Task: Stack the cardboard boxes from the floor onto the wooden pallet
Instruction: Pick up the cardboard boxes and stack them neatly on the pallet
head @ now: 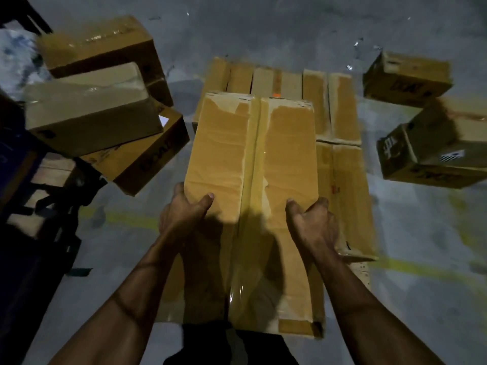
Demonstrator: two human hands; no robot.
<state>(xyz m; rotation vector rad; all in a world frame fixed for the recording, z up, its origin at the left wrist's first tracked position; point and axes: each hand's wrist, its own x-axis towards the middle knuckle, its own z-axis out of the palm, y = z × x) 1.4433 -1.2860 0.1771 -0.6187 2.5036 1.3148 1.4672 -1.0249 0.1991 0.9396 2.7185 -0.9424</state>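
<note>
You hold the box (250, 164) between both hands, its long axis and taped seam pointing away from you, left hand (181, 214) and right hand (313, 222) gripping opposite sides near its middle, above flat boxes (340, 159), loose boxes left (89, 111) and right (432, 151).

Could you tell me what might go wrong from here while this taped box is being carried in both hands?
1. The left hand and right hand grip only the sides of the long taped box, so it may slip or tip forward.
2. The box blocks the view of the boxes below, so it could land misaligned.
3. The leaning pile of boxes on the left looks unstable and might slide.
</note>
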